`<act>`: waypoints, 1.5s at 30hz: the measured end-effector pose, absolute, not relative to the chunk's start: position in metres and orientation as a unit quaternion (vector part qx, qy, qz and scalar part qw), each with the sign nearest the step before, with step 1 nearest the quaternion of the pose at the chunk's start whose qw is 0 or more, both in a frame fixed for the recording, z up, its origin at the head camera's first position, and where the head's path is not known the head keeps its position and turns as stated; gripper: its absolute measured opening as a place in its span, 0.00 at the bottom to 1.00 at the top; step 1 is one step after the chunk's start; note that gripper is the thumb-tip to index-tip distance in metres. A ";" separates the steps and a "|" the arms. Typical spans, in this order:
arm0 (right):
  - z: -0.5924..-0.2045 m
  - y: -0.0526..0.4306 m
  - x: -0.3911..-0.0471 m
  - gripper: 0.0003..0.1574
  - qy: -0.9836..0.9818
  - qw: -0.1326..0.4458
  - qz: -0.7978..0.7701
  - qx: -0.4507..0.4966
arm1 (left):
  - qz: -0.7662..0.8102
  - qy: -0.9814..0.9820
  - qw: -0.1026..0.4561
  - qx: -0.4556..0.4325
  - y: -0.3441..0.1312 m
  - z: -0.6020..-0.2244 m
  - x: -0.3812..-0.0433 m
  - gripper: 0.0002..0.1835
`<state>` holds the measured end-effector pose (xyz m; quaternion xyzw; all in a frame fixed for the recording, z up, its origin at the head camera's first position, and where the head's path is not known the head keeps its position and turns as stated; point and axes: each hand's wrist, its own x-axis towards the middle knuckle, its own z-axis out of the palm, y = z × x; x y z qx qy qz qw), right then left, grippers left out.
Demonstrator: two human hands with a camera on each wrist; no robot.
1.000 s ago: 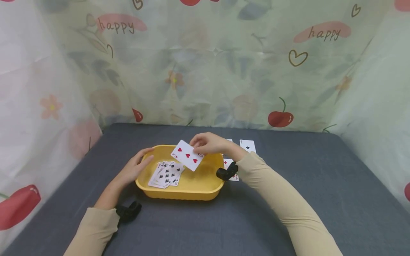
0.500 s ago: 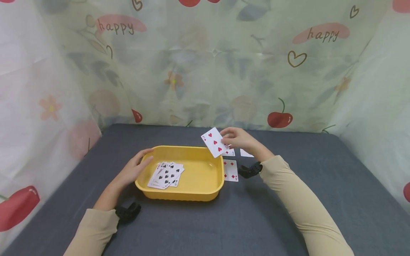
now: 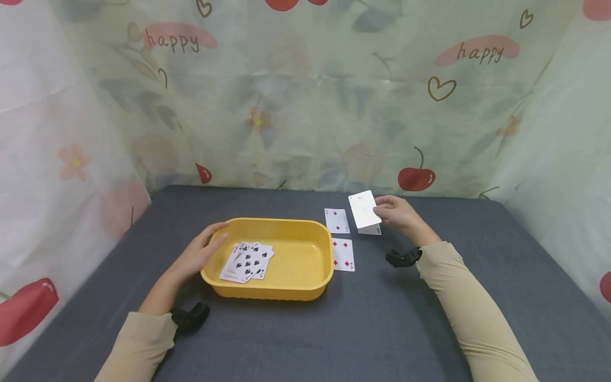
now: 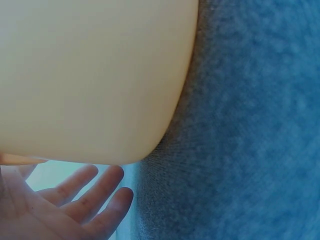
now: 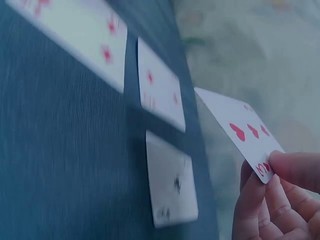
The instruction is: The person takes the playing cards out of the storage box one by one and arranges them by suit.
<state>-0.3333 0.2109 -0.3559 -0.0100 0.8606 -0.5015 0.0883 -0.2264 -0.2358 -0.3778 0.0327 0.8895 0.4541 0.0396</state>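
Note:
A playing card, the three of hearts (image 3: pixel 364 208) (image 5: pixel 235 120), is pinched at its edge between the thumb and fingers of my right hand (image 3: pixel 398 215) (image 5: pixel 285 202). It hangs tilted over the table, partly covering a black-suited card (image 3: pixel 371 229) (image 5: pixel 172 185) that lies below it. My left hand (image 3: pixel 200 249) (image 4: pixel 65 202) rests at the left rim of a yellow plastic tray (image 3: pixel 298 265). In the left wrist view its fingers are loosely spread beside the tray's outer wall. A loose pile of cards (image 3: pixel 247 262), a spade card on top, lies in the tray's left part.
Right of the tray, a two of diamonds (image 3: pixel 337 220) lies behind a four of diamonds (image 3: pixel 343 254), whose left edge the tray hides. Dark grey cloth (image 3: pixel 305 339) covers the table. Patterned curtains (image 3: pixel 305 106) hang along its back and sides.
My right hand has carried the three of hearts from above the tray rightward to above the black-suited card, uncovering the diamond cards. My left hand and the tray stay in place.

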 end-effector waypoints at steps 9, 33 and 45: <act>-0.372 0.252 -0.341 0.32 0.849 0.068 -0.522 0.047 | 0.452 0.890 0.047 0.028 -0.236 -0.378 -0.226 0.31; -0.382 0.280 -0.333 0.32 0.883 0.076 -0.450 0.109 | 0.453 0.890 0.042 0.034 -0.236 -0.377 -0.225 0.31; -0.356 0.253 -0.325 0.27 0.921 0.042 -0.383 0.048 | 0.450 0.892 0.042 0.032 -0.235 -0.377 -0.226 0.30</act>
